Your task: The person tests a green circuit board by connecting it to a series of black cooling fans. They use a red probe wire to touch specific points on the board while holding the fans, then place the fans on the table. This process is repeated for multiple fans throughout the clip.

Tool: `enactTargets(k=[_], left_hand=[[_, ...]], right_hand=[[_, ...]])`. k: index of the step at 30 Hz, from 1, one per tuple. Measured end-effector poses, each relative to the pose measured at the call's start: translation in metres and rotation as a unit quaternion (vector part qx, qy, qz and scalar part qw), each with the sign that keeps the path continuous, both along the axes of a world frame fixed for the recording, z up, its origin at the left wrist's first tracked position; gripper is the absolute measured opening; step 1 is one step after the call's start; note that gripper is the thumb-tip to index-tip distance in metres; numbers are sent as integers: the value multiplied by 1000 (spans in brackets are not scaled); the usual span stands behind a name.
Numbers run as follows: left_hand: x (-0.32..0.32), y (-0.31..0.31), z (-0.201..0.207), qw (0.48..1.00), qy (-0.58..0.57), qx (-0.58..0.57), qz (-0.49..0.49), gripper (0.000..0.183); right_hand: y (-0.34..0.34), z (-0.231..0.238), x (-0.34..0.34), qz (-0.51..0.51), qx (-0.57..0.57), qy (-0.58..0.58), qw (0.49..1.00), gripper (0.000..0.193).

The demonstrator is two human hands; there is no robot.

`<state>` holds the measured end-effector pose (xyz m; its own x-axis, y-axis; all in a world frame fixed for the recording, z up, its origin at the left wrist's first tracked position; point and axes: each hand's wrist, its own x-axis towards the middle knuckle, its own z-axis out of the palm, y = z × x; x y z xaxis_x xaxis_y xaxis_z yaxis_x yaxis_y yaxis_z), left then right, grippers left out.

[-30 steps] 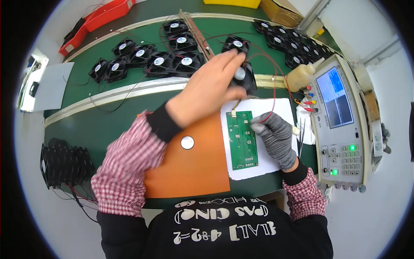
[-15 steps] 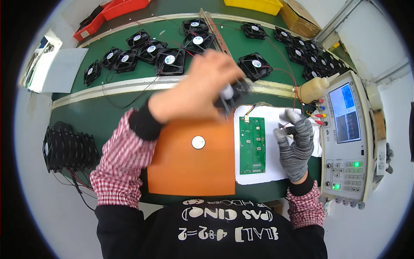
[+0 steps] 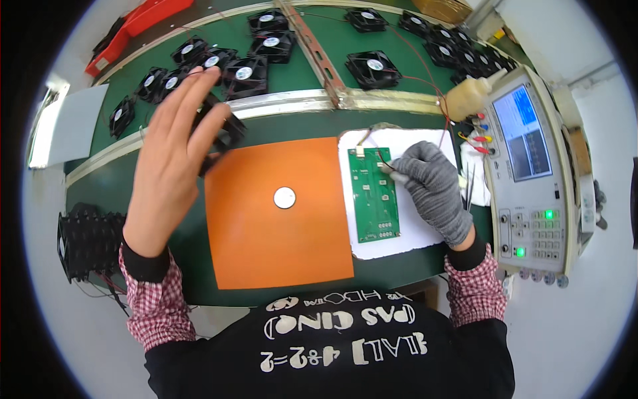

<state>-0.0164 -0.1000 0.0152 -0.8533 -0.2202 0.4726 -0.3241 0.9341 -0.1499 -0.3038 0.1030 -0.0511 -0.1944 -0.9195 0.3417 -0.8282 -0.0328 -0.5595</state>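
Observation:
My bare left hand [image 3: 163,156] grips a black cooling fan [image 3: 227,135] just beyond the far left corner of the orange mat [image 3: 249,246]. The fan is blurred and partly covered by the thumb and fingers. My right hand [image 3: 432,189], in a grey glove, pinches a thin dark wire [image 3: 387,161] at the upper right of the green circuit board [image 3: 373,223]. A white connector with wires sits at the board's top left. The board lies on a white pad [image 3: 422,236]. On the mat rests a round white disc [image 3: 284,197].
A test instrument [image 3: 531,193] with a lit screen stands at the right, a squeeze bottle [image 3: 467,98] beside it. Tweezers [image 3: 470,186] lie next to the pad. Several fans [image 3: 244,78] sit behind the metal rail [image 3: 286,102]; a stack of fans [image 3: 90,243] stands at the left.
My left hand has carried the fan leftward from above the mat's far right corner. My right hand has moved left onto the board's edge, its fingers now closed on the wire. The view has shifted slightly.

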Motion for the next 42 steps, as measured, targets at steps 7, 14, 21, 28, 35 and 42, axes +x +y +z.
enactTargets(k=[7, 14, 21, 28, 35, 42], left_hand=[[-18, 28, -32, 987, -41, 86, -127, 49], [-13, 33, -56, 896, 67, 422, -125, 85], [-19, 56, -48, 982, 41, 167, -82, 90], [20, 98, 10, 724, 218, 596, -269, 39], [17, 72, 8, 381, 54, 839, -385, 33], [-7, 91, 12, 985, 139, -31, -100, 95]], right_hand=[[-2, -8, 10, 33, 14, -168, 985, 13], [-4, -11, 6, 15, 50, -94, 994, 13], [-5, -20, 3, 45, 5, -68, 997, 14], [-6, -19, 5, 49, -12, -48, 998, 16], [-4, -18, 6, 41, -17, -3, 999, 17], [-4, -10, 18, 34, -18, 67, 997, 13]])
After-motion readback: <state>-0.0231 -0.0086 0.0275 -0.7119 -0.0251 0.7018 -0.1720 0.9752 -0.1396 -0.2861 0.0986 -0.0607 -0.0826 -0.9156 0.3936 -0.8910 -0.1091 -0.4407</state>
